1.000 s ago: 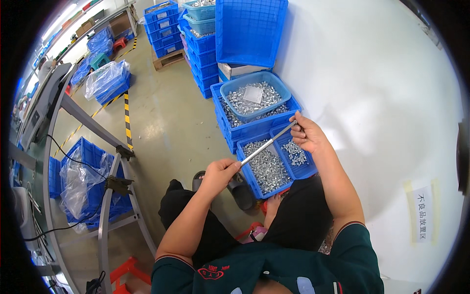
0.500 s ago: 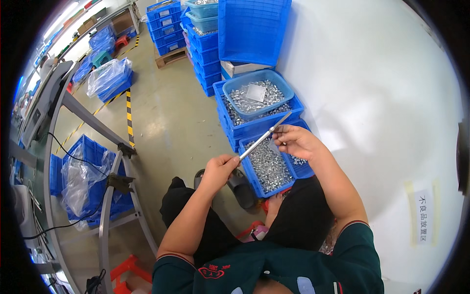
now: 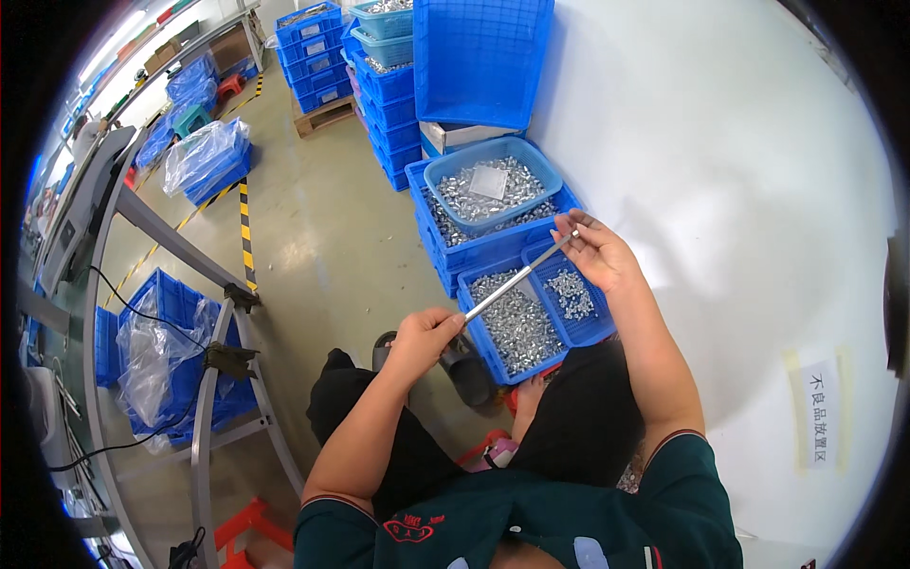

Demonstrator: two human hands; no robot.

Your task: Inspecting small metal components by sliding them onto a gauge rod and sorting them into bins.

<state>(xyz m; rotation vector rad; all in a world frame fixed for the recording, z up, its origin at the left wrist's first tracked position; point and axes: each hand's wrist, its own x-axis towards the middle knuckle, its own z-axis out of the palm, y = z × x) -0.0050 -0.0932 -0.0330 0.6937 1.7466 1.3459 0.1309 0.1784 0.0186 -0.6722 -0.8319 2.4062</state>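
Observation:
My left hand (image 3: 427, 334) is closed round the near end of a slim silver metal rod (image 3: 507, 287), which slants up and away to the right. At its far end, my right hand (image 3: 599, 254) pinches a small silver metal piece (image 3: 574, 233) between thumb and fingertips, right at the rod's tip; its exact shape is too small to tell. Below the rod lies a blue basket (image 3: 482, 339) full of small shiny metal parts (image 3: 519, 332). Beside it, a second blue basket (image 3: 599, 324) holds a smaller heap of similar parts (image 3: 570, 294).
Beyond the baskets, a light-blue basin (image 3: 548, 171) of metal parts rests on a blue crate (image 3: 445, 256). Stacked blue crates (image 3: 391, 123) stand farther back. A white wall (image 3: 720, 190) runs along the right, a grey metal frame (image 3: 204, 408) along the left.
My right hand has moved right and away from me, from partway along the rod to its far tip, with the small metal piece. The left hand still holds the rod in about the same place.

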